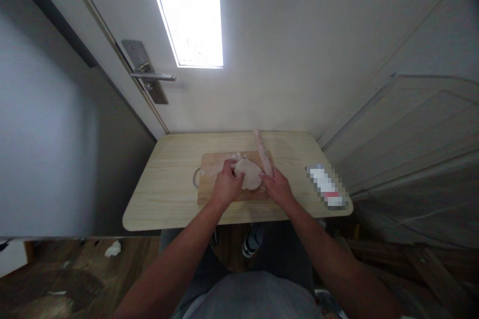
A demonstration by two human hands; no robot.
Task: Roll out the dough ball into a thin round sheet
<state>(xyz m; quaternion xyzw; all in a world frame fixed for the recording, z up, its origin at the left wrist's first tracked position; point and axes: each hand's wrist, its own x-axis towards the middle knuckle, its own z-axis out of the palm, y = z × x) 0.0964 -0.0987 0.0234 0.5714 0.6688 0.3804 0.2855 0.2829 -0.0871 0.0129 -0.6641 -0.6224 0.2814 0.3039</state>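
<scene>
On the wooden board atop the pale table, a flattened round of dough lies right of centre. The left hand, fingers curled nearly closed, pinches the dough's left edge; the right hand is closed around the near end of a rolling pin, its thumb at the dough's right edge.

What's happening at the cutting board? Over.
Left hand, right hand at opposite edges of flattened dough. Dough over cutting board. Rolling pin close alongside, against right hand.
</scene>
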